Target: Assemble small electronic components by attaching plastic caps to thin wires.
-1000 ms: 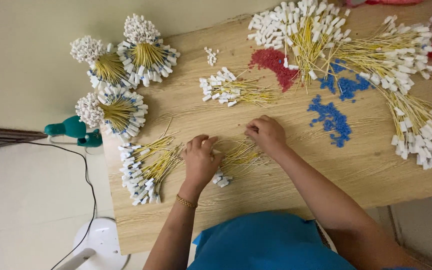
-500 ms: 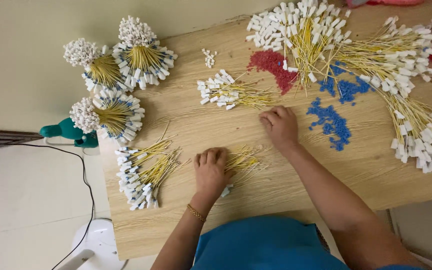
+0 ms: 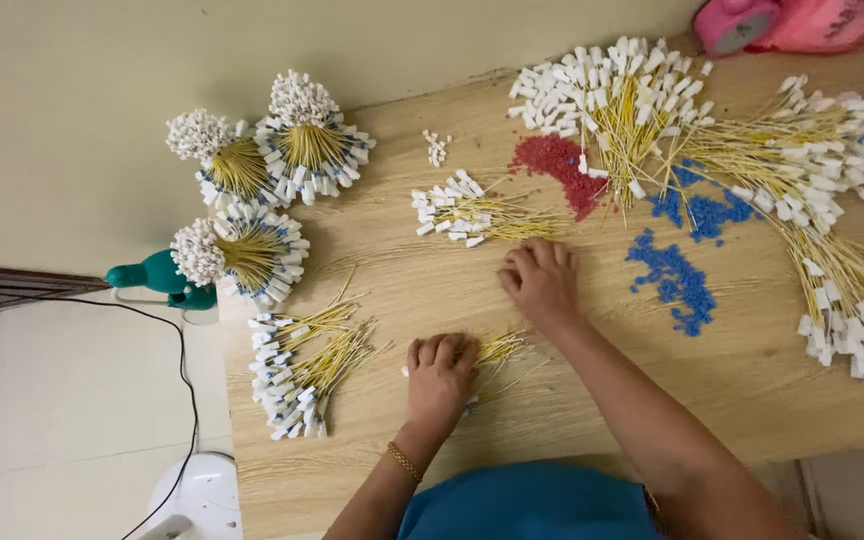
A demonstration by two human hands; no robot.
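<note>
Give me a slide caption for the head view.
Left hand pressing a small yellow wire bundle; right hand flat on wooden table.

Wooden tabletop seen from above. Left hand lies curled, knuckles up, over a small bunch of yellow wires. Right hand rests flat, fingers spread, just below a loose pile of white-tagged yellow wires. Red granules and blue granules scattered to the right. Tied wire bundles stand at the tabletop's left edge; a flat bundle lies near the left hand.
</note>
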